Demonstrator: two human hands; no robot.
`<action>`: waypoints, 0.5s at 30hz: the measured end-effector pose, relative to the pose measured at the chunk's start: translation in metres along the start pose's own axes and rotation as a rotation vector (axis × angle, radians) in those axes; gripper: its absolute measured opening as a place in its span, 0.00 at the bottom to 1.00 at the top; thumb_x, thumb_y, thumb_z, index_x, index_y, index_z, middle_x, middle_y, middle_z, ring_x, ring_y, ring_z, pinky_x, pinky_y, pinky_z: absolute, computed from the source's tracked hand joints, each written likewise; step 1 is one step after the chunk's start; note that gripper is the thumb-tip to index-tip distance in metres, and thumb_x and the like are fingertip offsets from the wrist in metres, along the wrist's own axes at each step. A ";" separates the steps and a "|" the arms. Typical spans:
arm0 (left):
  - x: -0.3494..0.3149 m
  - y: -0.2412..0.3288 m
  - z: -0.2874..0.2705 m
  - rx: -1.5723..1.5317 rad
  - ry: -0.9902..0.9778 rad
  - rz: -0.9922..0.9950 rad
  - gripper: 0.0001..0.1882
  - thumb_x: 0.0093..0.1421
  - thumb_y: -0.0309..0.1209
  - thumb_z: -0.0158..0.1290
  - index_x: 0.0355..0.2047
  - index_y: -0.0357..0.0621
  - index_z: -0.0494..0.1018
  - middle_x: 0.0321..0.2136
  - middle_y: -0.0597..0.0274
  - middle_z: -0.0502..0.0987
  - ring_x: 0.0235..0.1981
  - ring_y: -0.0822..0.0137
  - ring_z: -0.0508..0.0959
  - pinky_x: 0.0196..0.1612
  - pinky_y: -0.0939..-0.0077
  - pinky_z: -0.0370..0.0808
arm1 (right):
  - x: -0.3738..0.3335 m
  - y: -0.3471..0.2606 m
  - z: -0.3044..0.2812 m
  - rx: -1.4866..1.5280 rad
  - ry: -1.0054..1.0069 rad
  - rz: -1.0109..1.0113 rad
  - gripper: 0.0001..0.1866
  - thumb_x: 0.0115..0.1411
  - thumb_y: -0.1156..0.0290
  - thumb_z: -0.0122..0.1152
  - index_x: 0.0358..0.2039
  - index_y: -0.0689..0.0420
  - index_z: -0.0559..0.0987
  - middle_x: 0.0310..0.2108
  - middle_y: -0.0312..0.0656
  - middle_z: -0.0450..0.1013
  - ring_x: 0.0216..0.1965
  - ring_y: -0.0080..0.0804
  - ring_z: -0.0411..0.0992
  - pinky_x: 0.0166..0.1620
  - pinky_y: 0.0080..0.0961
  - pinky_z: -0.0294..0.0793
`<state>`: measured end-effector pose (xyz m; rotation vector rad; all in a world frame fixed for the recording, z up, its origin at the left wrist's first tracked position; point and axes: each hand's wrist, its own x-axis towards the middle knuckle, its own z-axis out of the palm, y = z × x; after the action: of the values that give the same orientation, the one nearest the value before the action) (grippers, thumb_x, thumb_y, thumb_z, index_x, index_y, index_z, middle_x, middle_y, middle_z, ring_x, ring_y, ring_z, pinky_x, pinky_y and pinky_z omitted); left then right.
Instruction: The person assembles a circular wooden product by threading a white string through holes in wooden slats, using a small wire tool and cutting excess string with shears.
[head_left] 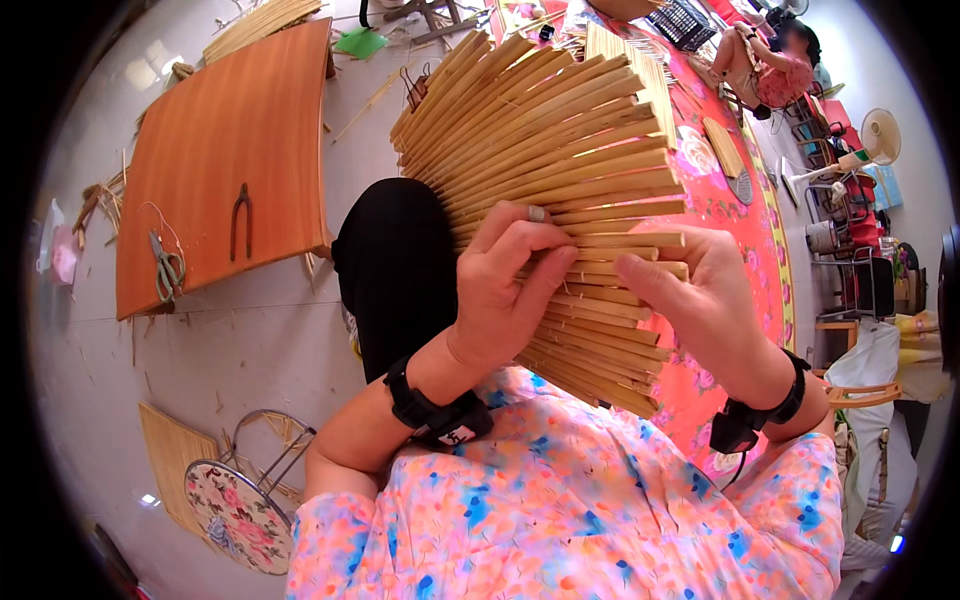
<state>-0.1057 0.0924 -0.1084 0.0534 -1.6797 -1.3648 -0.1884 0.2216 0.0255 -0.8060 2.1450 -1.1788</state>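
Note:
A fan-shaped panel of many thin bamboo sticks (560, 150) rests over my lap, the sticks lying side by side and spreading at their right ends. My left hand (510, 280), with a ring on one finger, is closed on the sticks near the panel's middle, thumb and fingertips pinched together. My right hand (695, 300) grips stick ends at the right edge, its thumb on top and its fingers partly hidden behind. Whatever binds the sticks is too fine to make out.
To the left, an orange-brown wooden table (270, 120) bears scissors (167, 268) and pliers (241, 222). A round flowered stool (240, 515) stands at lower left. Beyond the panel lies a red flowered cloth (700, 150). Another person (775, 65) sits at far right, near a standing fan (880, 137).

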 end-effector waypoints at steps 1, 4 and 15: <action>-0.001 0.003 0.001 -0.025 -0.006 -0.036 0.06 0.53 0.19 0.60 0.32 0.38 0.75 0.32 0.55 0.71 0.31 0.60 0.75 0.34 0.72 0.73 | 0.001 -0.003 0.001 -0.072 0.021 0.018 0.13 0.59 0.69 0.62 0.32 0.71 0.79 0.21 0.37 0.74 0.21 0.16 0.69 0.23 0.19 0.70; 0.002 0.000 0.004 0.016 0.003 0.018 0.06 0.53 0.19 0.60 0.30 0.38 0.74 0.30 0.55 0.71 0.29 0.59 0.74 0.31 0.72 0.72 | 0.006 0.002 0.000 -0.271 0.054 -0.102 0.11 0.59 0.72 0.60 0.31 0.70 0.79 0.17 0.39 0.72 0.18 0.17 0.67 0.21 0.20 0.68; 0.010 0.001 -0.008 0.053 0.150 0.159 0.05 0.54 0.21 0.61 0.29 0.38 0.75 0.26 0.56 0.72 0.23 0.64 0.72 0.25 0.76 0.69 | 0.008 -0.007 0.002 -0.179 -0.016 -0.054 0.12 0.63 0.69 0.56 0.24 0.62 0.74 0.18 0.29 0.67 0.19 0.13 0.62 0.21 0.17 0.60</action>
<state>-0.1059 0.0812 -0.1017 0.0499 -1.5606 -1.1688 -0.1907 0.2115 0.0289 -0.9523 2.2522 -1.0126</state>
